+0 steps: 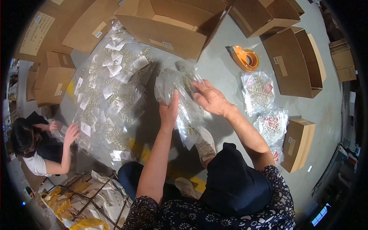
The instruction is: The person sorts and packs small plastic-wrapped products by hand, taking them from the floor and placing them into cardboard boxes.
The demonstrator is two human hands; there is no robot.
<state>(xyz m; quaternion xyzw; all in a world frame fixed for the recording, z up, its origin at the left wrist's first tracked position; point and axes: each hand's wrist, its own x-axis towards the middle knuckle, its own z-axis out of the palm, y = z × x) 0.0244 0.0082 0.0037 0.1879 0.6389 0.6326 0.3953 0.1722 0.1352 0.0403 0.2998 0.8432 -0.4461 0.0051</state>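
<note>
With left hand, pinching clear plastic bags; with right hand, loosely spread, steadying them, facing the twelve-o'clock carton; seemingly bundling, next probably calling for straightening.

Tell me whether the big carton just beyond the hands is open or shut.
Open: nothing covers the top of the carton, and its brown inner walls show from above.

Plastic bundle between bag pile left, tape dispenser right; carton ahead.
</note>
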